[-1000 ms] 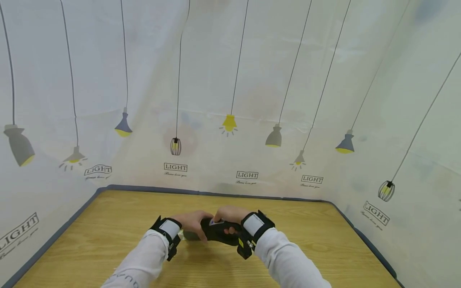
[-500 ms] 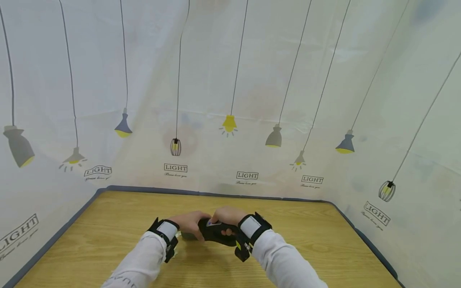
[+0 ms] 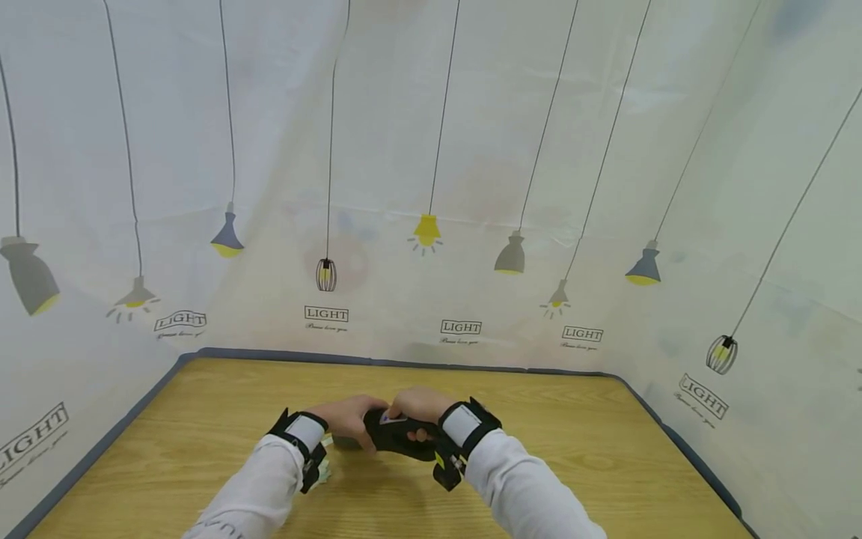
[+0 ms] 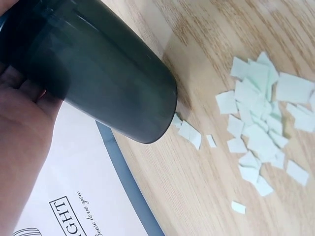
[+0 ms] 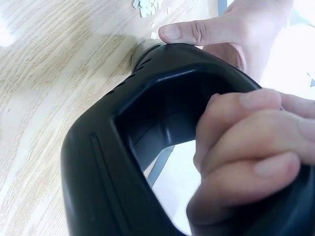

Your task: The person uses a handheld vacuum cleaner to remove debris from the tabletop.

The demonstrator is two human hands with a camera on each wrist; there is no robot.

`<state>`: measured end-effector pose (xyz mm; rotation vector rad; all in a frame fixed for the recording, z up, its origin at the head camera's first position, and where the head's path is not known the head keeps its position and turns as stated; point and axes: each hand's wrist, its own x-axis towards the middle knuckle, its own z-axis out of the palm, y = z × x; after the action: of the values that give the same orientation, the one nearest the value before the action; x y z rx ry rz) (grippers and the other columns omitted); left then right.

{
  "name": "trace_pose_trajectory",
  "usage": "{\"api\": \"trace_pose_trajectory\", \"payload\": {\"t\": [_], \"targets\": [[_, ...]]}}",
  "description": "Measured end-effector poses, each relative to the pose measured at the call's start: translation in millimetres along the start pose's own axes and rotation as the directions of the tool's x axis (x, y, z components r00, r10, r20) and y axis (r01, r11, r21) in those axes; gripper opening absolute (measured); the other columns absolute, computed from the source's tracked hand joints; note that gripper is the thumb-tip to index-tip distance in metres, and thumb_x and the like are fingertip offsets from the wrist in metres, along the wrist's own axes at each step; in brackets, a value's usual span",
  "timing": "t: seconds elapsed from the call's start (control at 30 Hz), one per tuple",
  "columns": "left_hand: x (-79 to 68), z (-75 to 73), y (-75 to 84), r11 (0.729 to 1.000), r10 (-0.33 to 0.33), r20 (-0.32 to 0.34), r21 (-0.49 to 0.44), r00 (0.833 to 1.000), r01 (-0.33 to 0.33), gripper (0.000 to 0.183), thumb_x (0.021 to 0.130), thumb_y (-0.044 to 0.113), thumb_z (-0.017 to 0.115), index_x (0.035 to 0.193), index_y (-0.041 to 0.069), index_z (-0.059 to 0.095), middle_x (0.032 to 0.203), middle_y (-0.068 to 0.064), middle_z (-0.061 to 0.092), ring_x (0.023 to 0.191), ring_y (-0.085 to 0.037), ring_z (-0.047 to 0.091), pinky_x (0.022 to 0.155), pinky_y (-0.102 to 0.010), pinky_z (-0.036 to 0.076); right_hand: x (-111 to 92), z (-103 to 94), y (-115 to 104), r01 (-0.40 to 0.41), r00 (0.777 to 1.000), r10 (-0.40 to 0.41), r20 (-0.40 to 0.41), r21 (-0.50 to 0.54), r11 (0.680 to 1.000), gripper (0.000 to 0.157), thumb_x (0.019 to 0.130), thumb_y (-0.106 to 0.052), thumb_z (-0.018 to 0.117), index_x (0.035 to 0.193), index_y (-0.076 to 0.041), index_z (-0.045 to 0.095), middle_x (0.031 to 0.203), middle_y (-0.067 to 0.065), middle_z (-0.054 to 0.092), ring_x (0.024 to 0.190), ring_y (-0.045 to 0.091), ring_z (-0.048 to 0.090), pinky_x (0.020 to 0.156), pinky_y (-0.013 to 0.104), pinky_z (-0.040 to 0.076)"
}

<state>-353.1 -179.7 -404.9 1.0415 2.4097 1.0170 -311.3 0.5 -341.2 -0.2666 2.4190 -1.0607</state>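
A black handheld vacuum cleaner (image 3: 400,436) is held tilted low over the wooden table. My right hand (image 3: 423,405) grips its handle, with fingers curled through the handle opening in the right wrist view. Around its front part wraps my left hand (image 3: 345,419), the thumb lying along the top in the right wrist view. A dark see-through dust cup (image 4: 118,73) forms the nozzle end. Its rim is beside a few stray paper scraps (image 4: 189,133); whether it touches the table is unclear. A loose heap of pale green paper scraps (image 4: 258,118) lies beyond it.
The wooden table (image 3: 222,419) has a dark grey-blue edge strip (image 3: 444,366) along its back and sides. Behind it hangs a pale wall sheet (image 3: 390,165) printed with lamps. Each wrist wears a strapped camera, such as the left one (image 3: 312,468).
Both hands have shifted slightly left with the vacuum cleaner, keeping their grips. More of the paper scraps shows beside my left wrist in the head view.
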Motion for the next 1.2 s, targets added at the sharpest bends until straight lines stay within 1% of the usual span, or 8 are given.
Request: {"api": "trace_pose_trajectory", "payload": {"t": [0.2, 0.33, 0.43, 0.53, 0.67, 0.77, 1.03, 1.2], "targets": [[-4.6, -1.8, 0.8, 1.0, -0.018, -0.006, -0.02, 1.0, 0.018, 0.057, 0.062, 0.004, 0.078, 0.116, 0.003, 0.058, 0.104, -0.001, 0.06, 0.092, -0.015, 0.052, 0.087, -0.035, 0.039, 1.4, 1.5, -2.4, 0.008, 0.999, -0.008, 0.031, 0.03, 1.0, 0.02, 0.086, -0.019, 0.051, 0.095, -0.002, 0.058, 0.058, 0.005, 0.048, 0.04, 0.01, 0.038, 0.039, 0.021, 0.03], [-6.3, -1.7, 2.2, 1.0, -0.027, -0.007, -0.004, 1.0, 0.027, 0.057, 0.062, 0.004, 0.078, 0.115, 0.003, 0.059, 0.103, -0.001, 0.06, 0.092, -0.015, 0.052, 0.087, -0.036, 0.039, 1.0, 2.5, -3.6, 0.003, 1.0, -0.003, 0.019, 0.014, 1.0, 0.021, 0.085, -0.019, 0.051, 0.094, -0.002, 0.059, 0.059, 0.006, 0.049, 0.041, 0.011, 0.039, 0.039, 0.021, 0.031], [-7.9, -1.6, 2.6, 0.999, -0.034, -0.007, 0.018, 0.999, 0.034, 0.057, 0.062, 0.006, 0.078, 0.115, 0.006, 0.059, 0.102, 0.001, 0.06, 0.091, -0.014, 0.053, 0.086, -0.035, 0.039, 1.1, 3.8, -4.5, 0.002, 1.0, -0.002, 0.012, -0.006, 1.0, 0.02, 0.085, -0.019, 0.052, 0.093, -0.002, 0.059, 0.059, 0.006, 0.049, 0.041, 0.011, 0.039, 0.039, 0.022, 0.031], [-10.2, -2.1, 2.9, 0.999, -0.026, 0.0, 0.023, 1.0, 0.026, 0.056, 0.063, 0.006, 0.078, 0.115, 0.005, 0.059, 0.101, 0.002, 0.061, 0.09, -0.013, 0.054, 0.085, -0.033, 0.04, 0.6, 4.5, -6.0, 0.003, 1.0, -0.002, 0.022, -0.009, 1.0, 0.02, 0.085, -0.019, 0.052, 0.091, -0.002, 0.059, 0.057, 0.005, 0.048, 0.04, 0.011, 0.039, 0.039, 0.022, 0.031], [-13.0, -3.7, 3.3, 1.0, -0.015, 0.008, 0.011, 1.0, 0.015, 0.055, 0.063, 0.005, 0.078, 0.115, 0.003, 0.059, 0.101, 0.0, 0.061, 0.09, -0.014, 0.054, 0.085, -0.032, 0.04, -1.2, 4.5, -8.6, 0.014, 0.998, -0.014, 0.053, 0.001, 1.0, 0.02, 0.086, -0.019, 0.05, 0.091, -0.003, 0.06, 0.055, 0.004, 0.045, 0.04, 0.011, 0.036, 0.04, 0.023, 0.029], [-14.2, -4.4, 3.7, 1.0, -0.024, 0.007, 0.007, 1.0, 0.024, 0.055, 0.062, 0.005, 0.078, 0.114, 0.003, 0.059, 0.101, 0.0, 0.06, 0.09, -0.014, 0.054, 0.085, -0.032, 0.04, -1.8, 5.2, -10.0, 0.016, 0.998, -0.017, 0.062, 0.007, 1.0, 0.02, 0.086, -0.019, 0.05, 0.092, -0.002, 0.059, 0.055, 0.004, 0.045, 0.04, 0.011, 0.036, 0.04, 0.023, 0.029], [-17.8, -4.1, 2.1, 0.999, -0.054, 0.002, 0.004, 0.999, 0.054, 0.054, 0.062, 0.006, 0.078, 0.113, 0.006, 0.06, 0.101, 0.001, 0.06, 0.09, -0.013, 0.053, 0.085, -0.033, 0.04, 1.0, 10.1, -11.8, 0.003, 1.0, -0.003, 0.025, -0.013, 1.0, 0.019, 0.085, -0.019, 0.052, 0.091, -0.002, 0.059, 0.057, 0.005, 0.049, 0.04, 0.011, 0.039, 0.039, 0.022, 0.03], [-21.3, -4.1, 4.2, 0.999, -0.051, 0.007, -0.004, 0.999, 0.051, 0.053, 0.062, 0.008, 0.077, 0.112, 0.006, 0.06, 0.1, 0.001, 0.06, 0.089, -0.014, 0.053, 0.085, -0.034, 0.039, 1.2, 11.0, -12.6, 0.008, 0.999, -0.007, 0.042, -0.009, 1.0, 0.02, 0.085, -0.019, 0.052, 0.091, -0.002, 0.059, 0.057, 0.005, 0.048, 0.039, 0.01, 0.039, 0.039, 0.021, 0.03]]}}
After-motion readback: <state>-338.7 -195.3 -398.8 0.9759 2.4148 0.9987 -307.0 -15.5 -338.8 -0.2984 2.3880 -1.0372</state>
